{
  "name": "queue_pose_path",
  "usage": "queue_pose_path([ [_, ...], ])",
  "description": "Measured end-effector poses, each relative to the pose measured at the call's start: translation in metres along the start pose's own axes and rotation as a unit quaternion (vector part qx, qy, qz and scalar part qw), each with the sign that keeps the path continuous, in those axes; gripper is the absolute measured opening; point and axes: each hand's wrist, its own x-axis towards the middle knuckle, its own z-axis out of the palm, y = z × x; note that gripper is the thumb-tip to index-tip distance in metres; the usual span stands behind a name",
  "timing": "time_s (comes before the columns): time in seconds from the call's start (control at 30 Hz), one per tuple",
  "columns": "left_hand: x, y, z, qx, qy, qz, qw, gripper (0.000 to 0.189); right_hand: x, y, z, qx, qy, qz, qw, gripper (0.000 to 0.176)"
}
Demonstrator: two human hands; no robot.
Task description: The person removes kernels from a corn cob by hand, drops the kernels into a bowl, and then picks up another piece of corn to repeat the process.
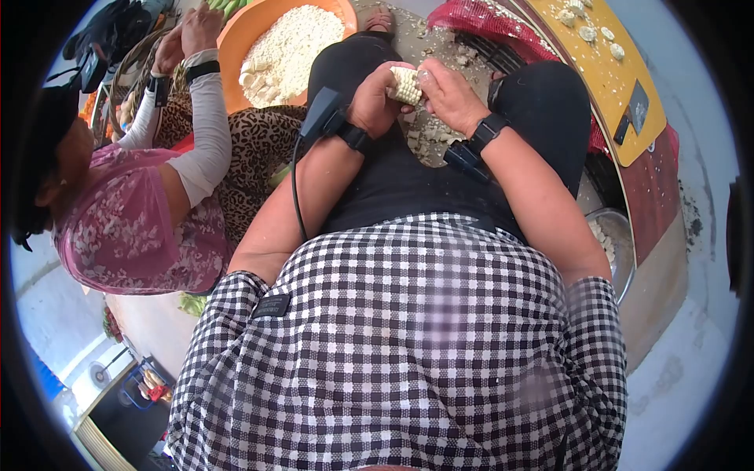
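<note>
A short piece of pale corn cob with rows of kernels is held between my two hands, above my lap. My left hand grips its left side, fingers curled round it. On the other side my right hand presses thumb and fingers against the cob's right end. A large orange basin heaped with loose white corn kernels stands beyond my left knee. Bits of cob and kernels lie on the floor between my legs.
At my left sits a co-worker with both hands raised near the basin. To the right, a yellow board bears cob pieces and a knife. A red mesh sack lies ahead; a metal bowl stands by my right elbow.
</note>
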Motion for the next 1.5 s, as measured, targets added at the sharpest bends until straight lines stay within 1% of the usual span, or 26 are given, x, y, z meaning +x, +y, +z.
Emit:
queue_pose_path([
  [0.1,0.002,-0.002,-0.001,-0.007,-0.001,0.004,1.0,0.035,0.003,0.003,-0.001,0.012,0.009,0.003,1.0,0.021],
  [0.2,0.0,0.001,0.001,-0.011,0.0,0.008,1.0,0.036,0.005,0.003,-0.003,0.098,-0.014,0.076,0.992,0.021],
  [0.3,-0.002,0.005,0.004,-0.019,0.0,0.016,1.0,0.036,0.007,0.0,-0.008,0.163,-0.039,0.107,0.98,0.02],
  [0.4,0.0,0.004,0.001,-0.031,0.004,0.015,0.999,0.036,0.007,0.002,-0.008,0.178,-0.054,0.087,0.979,0.019],
  [0.5,-0.001,0.003,0.002,-0.022,0.017,0.012,1.0,0.036,0.003,-0.001,-0.005,0.131,-0.044,0.064,0.988,0.02],
  [0.6,-0.001,0.002,0.002,-0.027,0.015,0.018,0.999,0.034,0.006,0.004,-0.007,0.217,-0.08,0.108,0.967,0.024],
  [0.8,0.001,0.001,-0.004,-0.05,-0.007,0.019,0.999,0.032,0.006,0.003,-0.007,0.261,-0.088,0.12,0.954,0.023],
  [1.0,0.001,0.001,-0.005,-0.05,-0.008,0.018,0.999,0.032,0.006,0.007,-0.009,0.308,-0.122,0.131,0.934,0.019],
  [1.07,0.001,0.002,-0.004,-0.051,-0.003,0.019,0.999,0.031,0.006,0.007,-0.008,0.317,-0.116,0.13,0.932,0.018],
  [1.2,-0.002,0.005,0.001,-0.051,0.0,0.021,0.998,0.025,0.005,0.001,-0.008,0.346,-0.112,0.13,0.923,0.019],
  [1.3,-0.002,0.005,0.001,-0.05,-0.007,0.022,0.998,0.025,0.006,0.0,-0.006,0.409,-0.091,0.167,0.892,0.022],
  [1.47,-0.001,0.003,-0.001,-0.037,0.005,0.015,0.999,0.026,0.006,0.005,-0.006,0.326,-0.116,0.151,0.926,0.023],
  [1.5,-0.001,0.002,-0.001,-0.032,0.006,0.016,0.999,0.029,0.007,0.006,-0.006,0.309,-0.12,0.148,0.932,0.023],
])
